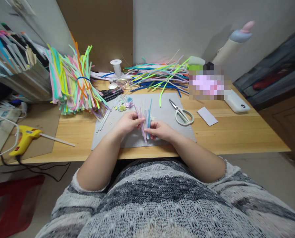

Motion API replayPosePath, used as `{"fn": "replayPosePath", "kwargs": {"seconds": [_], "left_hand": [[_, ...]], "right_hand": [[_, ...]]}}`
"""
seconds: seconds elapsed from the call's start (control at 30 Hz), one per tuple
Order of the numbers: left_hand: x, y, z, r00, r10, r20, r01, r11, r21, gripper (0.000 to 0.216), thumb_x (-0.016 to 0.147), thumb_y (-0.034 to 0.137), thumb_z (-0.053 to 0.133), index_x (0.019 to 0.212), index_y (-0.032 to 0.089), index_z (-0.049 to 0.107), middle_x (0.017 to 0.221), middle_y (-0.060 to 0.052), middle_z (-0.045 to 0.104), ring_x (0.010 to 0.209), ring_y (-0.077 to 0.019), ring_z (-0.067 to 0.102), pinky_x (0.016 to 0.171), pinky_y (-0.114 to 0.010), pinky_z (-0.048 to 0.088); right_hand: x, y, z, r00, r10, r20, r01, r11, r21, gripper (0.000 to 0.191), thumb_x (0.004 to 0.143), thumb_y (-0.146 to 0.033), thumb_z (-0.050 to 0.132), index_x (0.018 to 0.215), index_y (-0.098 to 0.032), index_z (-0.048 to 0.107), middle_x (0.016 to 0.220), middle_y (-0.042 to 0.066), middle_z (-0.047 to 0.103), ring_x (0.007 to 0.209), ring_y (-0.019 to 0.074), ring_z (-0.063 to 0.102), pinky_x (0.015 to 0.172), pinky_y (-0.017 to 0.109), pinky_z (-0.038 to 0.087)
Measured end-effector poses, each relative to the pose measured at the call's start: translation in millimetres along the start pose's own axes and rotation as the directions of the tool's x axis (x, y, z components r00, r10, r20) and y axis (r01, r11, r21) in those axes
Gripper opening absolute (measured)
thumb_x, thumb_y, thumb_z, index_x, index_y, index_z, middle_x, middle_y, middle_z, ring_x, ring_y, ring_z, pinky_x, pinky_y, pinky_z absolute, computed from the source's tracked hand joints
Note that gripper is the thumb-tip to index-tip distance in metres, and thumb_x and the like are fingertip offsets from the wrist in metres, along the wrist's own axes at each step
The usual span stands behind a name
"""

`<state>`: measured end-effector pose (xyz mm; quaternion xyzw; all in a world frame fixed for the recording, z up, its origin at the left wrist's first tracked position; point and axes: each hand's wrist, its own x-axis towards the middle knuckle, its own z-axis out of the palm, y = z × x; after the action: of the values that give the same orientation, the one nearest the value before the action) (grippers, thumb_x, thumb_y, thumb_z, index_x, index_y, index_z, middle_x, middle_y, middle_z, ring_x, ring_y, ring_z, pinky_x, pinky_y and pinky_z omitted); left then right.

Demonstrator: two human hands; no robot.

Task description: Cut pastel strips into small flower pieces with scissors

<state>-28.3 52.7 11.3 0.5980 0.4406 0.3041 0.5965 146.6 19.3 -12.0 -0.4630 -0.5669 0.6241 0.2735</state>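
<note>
Both my hands hold a small bunch of pastel pipe cleaners (145,116), pink, lilac and blue, standing roughly upright over a grey mat (162,114). My left hand (128,123) grips the bunch from the left with its fingers curled round the stems. My right hand (159,130) pinches the lower part of the same bunch from the right. A few small pastel flower shapes (124,105) lie on the mat just beyond my left hand.
White-handled scissors (182,114) lie on the mat's right side. Big piles of coloured pipe cleaners sit at the back left (73,81) and back centre (159,76). A yellow glue gun (25,138) lies at the left, a thread spool (117,67) at the back, a white card (207,116) and white box (236,101) at the right.
</note>
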Motion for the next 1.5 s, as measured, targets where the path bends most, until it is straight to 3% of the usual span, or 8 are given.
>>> {"fn": "replayPosePath", "kwargs": {"seconds": [0.17,0.3,0.4,0.83,1.1,1.3,1.5], "left_hand": [[0.0,1.0,-1.7,0.999,-0.021,-0.030,0.017,0.991,-0.134,0.017,0.077,0.021,0.062,0.091,0.011,0.067,0.064,0.001,0.058,0.052,-0.0064,0.049,0.053,-0.021,0.038],[0.0,0.2,-3.4,0.995,-0.067,0.076,0.083,0.967,-0.242,0.017,0.076,0.023,0.065,0.088,0.011,0.067,0.063,0.000,0.058,0.055,-0.0071,0.053,0.055,-0.021,0.042],[-0.6,1.2,-2.6,0.992,-0.101,0.080,0.121,0.944,-0.307,0.015,0.073,0.019,0.067,0.084,0.010,0.064,0.063,-0.001,0.059,0.058,-0.0092,0.057,0.060,-0.023,0.047],[-1.2,1.2,-1.6,0.997,0.015,0.079,0.002,0.977,-0.212,0.020,0.068,0.019,0.069,0.083,0.012,0.059,0.065,0.001,0.062,0.060,-0.0100,0.059,0.063,-0.025,0.047],[1.9,-4.8,10.8,1.000,-0.013,0.019,0.015,0.993,-0.118,0.014,0.072,0.018,0.065,0.081,0.012,0.056,0.065,0.000,0.059,0.052,-0.0096,0.053,0.051,-0.024,0.042],[3.3,-6.2,9.0,0.997,-0.055,-0.050,0.048,0.992,-0.118,0.003,0.074,0.013,0.057,0.071,0.014,0.055,0.057,0.004,0.051,0.046,-0.0073,0.045,0.048,-0.022,0.037],[6.9,-8.1,11.4,0.985,-0.102,-0.139,0.068,0.971,-0.228,0.006,0.075,0.015,0.048,0.069,0.017,0.047,0.058,0.003,0.051,0.048,-0.0090,0.048,0.047,-0.021,0.036]], "right_hand": [[0.4,0.2,-4.2,0.986,0.011,-0.165,-0.008,1.000,0.020,0.030,0.070,-0.041,0.071,0.069,-0.014,0.059,0.044,-0.004,0.055,0.038,0.0065,0.047,0.040,0.019,0.038],[-0.1,0.1,-4.1,0.997,0.003,-0.082,0.003,0.998,0.069,0.033,0.067,-0.044,0.073,0.069,-0.013,0.061,0.046,-0.003,0.057,0.040,0.0072,0.050,0.041,0.020,0.040],[-1.0,0.2,-2.5,1.000,-0.013,-0.017,0.015,0.992,0.126,0.037,0.064,-0.046,0.073,0.071,-0.012,0.062,0.051,-0.001,0.060,0.043,0.0070,0.051,0.041,0.019,0.040],[0.1,2.9,-2.2,0.998,-0.015,0.062,-0.002,0.967,0.254,0.035,0.063,-0.043,0.075,0.069,-0.012,0.062,0.047,-0.004,0.055,0.039,0.0051,0.045,0.039,0.018,0.035],[0.6,0.4,1.6,0.989,-0.031,-0.147,0.031,1.000,-0.002,0.024,0.069,-0.037,0.068,0.073,-0.013,0.063,0.043,-0.005,0.053,0.037,0.0063,0.045,0.038,0.018,0.036],[2.7,4.9,-1.1,0.963,-0.027,-0.267,0.042,0.998,0.050,0.032,0.067,-0.043,0.071,0.066,-0.015,0.056,0.042,-0.004,0.053,0.036,0.0070,0.046,0.037,0.019,0.035],[3.1,5.2,-1.1,0.976,-0.012,-0.216,0.038,0.993,0.116,0.035,0.065,-0.045,0.073,0.067,-0.015,0.057,0.044,-0.004,0.053,0.038,0.0070,0.046,0.038,0.019,0.036]]}}
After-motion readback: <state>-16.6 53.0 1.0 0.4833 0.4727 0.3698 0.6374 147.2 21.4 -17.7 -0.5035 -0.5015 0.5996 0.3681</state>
